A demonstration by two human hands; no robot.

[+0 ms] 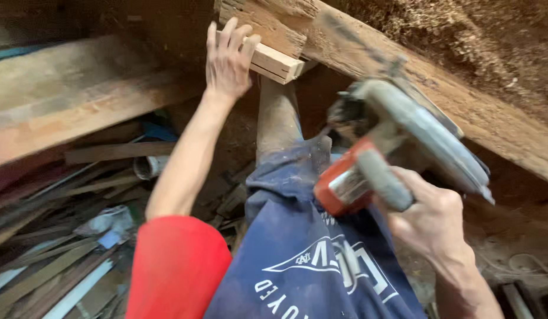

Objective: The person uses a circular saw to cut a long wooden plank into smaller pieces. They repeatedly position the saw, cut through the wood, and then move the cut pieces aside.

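My left hand (228,59) reaches forward and presses on a short pale wooden block (278,61), fingers spread over its near end. The block lies against a long rough timber beam (475,112) that runs diagonally to the right. My right hand (430,221) grips the grey handle of a circular saw (398,139) with a red-orange motor housing and a grey blade guard. The saw is blurred and sits over the beam, to the right of the block. My knee in blue shorts (292,177) is raised beneath the block.
Wide weathered planks (67,94) lie at the left. Below them is a heap of scrap wood strips (55,260) and a short pipe piece (147,167). Sawdust (463,35) covers the ground at the upper right.
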